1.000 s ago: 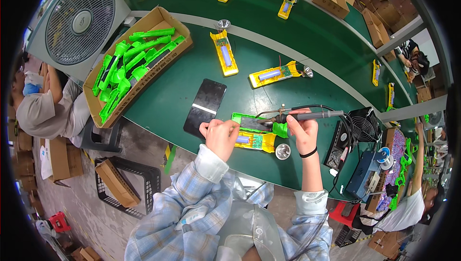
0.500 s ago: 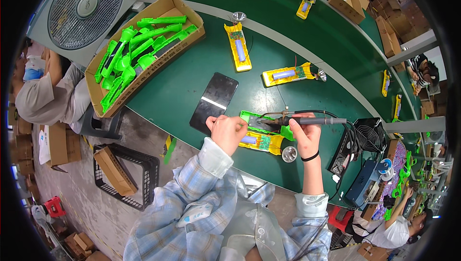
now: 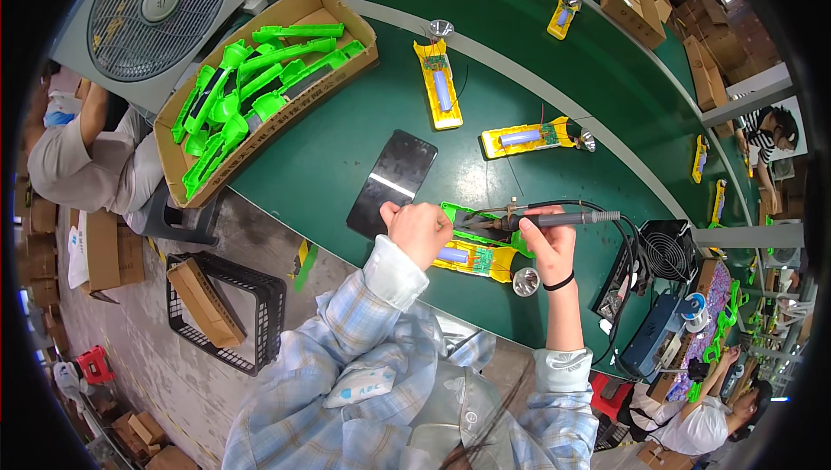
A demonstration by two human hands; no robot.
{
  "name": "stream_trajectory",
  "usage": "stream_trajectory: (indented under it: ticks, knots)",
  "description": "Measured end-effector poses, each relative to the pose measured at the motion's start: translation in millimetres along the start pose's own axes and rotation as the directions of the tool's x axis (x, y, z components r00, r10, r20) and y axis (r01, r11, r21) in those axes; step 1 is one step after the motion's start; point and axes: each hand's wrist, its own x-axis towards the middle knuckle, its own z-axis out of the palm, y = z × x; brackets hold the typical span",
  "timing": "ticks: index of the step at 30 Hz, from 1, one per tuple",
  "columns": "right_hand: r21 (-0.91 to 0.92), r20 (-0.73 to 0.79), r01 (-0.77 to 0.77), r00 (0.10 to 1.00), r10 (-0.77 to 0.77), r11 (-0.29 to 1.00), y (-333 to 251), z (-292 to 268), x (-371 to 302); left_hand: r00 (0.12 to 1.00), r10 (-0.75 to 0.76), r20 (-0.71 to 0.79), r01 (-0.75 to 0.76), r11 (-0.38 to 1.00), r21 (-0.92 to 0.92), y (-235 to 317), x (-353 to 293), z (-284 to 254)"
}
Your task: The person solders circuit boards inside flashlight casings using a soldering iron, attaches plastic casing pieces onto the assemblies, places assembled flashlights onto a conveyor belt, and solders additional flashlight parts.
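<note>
My right hand (image 3: pixel 551 249) grips the black handle of a soldering iron (image 3: pixel 578 219), its tip pointing left over a green plastic flashlight shell half (image 3: pixel 475 234). My left hand (image 3: pixel 417 232) is pinched at the shell's left end; what its fingertips hold is hidden. Just below the green half lies a yellow shell half (image 3: pixel 498 273) with a blue battery cell (image 3: pixel 453 254), a green circuit board (image 3: pixel 479 260) and a round silver reflector (image 3: pixel 525 282). A black smartphone (image 3: pixel 392 183) rests on the table beside my left hand.
A cardboard box (image 3: pixel 353 22) of green shells stands at the left near a large fan (image 3: pixel 160 3). More yellow halves (image 3: pixel 440 89) lie beyond. At right are a small black fan (image 3: pixel 665 249), a blue soldering station (image 3: pixel 651 336) and a solder spool (image 3: pixel 693 310). Co-workers sit on both sides.
The view has shifted slightly, so the table and its things appear a little further right. Both hands keep nearly the same pose, with the iron's tip still over the green shell.
</note>
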Motion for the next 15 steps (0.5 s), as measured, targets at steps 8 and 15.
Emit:
stream_trajectory:
  ticks: [8,15]
  knots:
    - [0.035,0.009,-0.001,1.000,0.001,0.999,-1.7,1.2,-0.3,1.000,0.001,-0.016,0.000,1.000,0.013,-1.9,1.7,2.7]
    - [0.060,0.020,-0.010,1.000,0.009,0.998,3.6,2.1,0.0,0.999,-0.003,-0.032,0.003,1.000,0.012,-2.2,1.7,4.6]
